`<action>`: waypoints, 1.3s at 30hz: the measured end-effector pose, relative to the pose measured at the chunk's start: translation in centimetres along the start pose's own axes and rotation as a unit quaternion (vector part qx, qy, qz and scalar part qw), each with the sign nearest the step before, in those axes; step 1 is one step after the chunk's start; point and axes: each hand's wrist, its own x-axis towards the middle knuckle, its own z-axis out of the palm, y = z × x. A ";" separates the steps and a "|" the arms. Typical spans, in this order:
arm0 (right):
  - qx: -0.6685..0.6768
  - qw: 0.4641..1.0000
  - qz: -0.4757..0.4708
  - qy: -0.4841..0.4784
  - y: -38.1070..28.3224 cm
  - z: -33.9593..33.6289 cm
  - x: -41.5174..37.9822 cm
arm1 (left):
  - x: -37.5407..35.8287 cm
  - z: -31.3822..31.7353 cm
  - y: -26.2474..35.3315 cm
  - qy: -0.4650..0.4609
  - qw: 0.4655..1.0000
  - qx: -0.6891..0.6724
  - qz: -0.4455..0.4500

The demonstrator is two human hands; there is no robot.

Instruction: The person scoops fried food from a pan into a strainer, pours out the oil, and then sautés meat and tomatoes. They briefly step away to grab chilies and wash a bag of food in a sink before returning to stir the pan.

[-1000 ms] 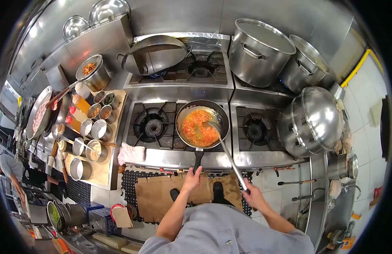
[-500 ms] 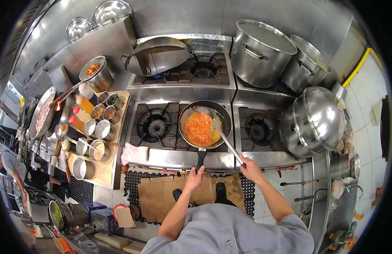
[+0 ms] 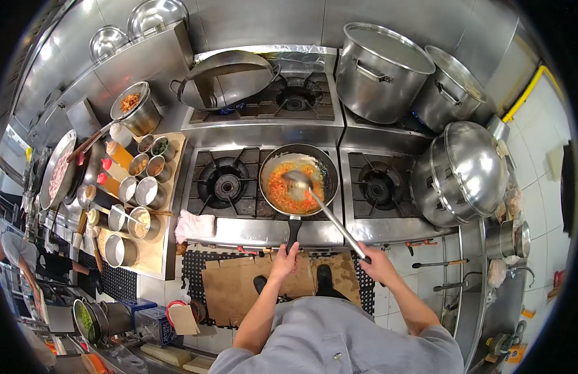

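Note:
A black frying pan (image 3: 329, 181) sits on the front stove burner, with a chunky red-orange mixture (image 3: 281, 192) spread inside it. My left hand (image 3: 284, 262) is closed around the end of the pan's black handle. The fingers of my right hand (image 3: 377, 264) wrap round the dark end of a long metal ladle (image 3: 335, 223). Its bowl rests in the mixture near the pan's centre, where the far side of the pan shows a thinner orange liquid.
Left of the stove, a board (image 3: 150, 264) bears metal cups and squeeze bottles. A pink cloth (image 3: 195, 226) lies on the stove's front edge. Behind is a wok (image 3: 229, 84); tall pots (image 3: 379, 78) and a domed steamer (image 3: 463, 174) stand right. Another person (image 3: 20, 249) is far left.
The ladle's bowl has swung from the pan's right side toward its centre. My right hand has shifted slightly right and nearer my body. The mixture has spread differently, and the whole view has shifted a little.

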 end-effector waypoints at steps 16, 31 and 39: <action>0.135 0.984 0.113 0.010 1.9 2.5 1.4 | -0.1 0.3 0.5 0.013 1.000 0.004 -0.015; 0.224 0.955 0.192 -0.024 0.3 1.7 1.8 | 0.0 0.4 0.1 0.013 1.000 0.024 -0.013; 0.169 0.973 0.143 -0.057 0.7 0.6 -2.2 | 0.2 0.1 0.0 0.004 1.000 0.005 -0.012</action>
